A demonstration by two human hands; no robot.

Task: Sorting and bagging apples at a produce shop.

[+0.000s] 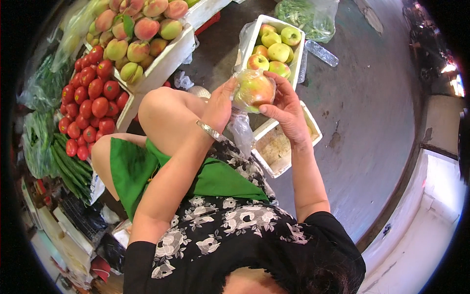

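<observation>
A large yellow-red apple (pixel 255 92) in clear plastic wrap is held up between both hands, above my lap and the near end of a white foam box. My left hand (pixel 219 104), with a metal bangle at the wrist, presses its thumb and palm side against the apple's left. From the right, my right hand (pixel 290 106) grips it with thumb and curved fingers. Several unwrapped apples (pixel 278 52) lie in the foam box (pixel 252 46) just beyond. Below my right hand a second foam box (pixel 270 150) shows a stained bottom; my forearm hides part of it.
To the left stand peaches (pixel 138 50) in a foam crate (pixel 161 64), red tomatoes (pixel 86 106) and cucumbers (pixel 69 167). A crumpled plastic bag (pixel 241 130) hangs by my knee. Beyond the apples are a plastic bottle (pixel 322 53) and a bag of greens (pixel 304 16) on the floor.
</observation>
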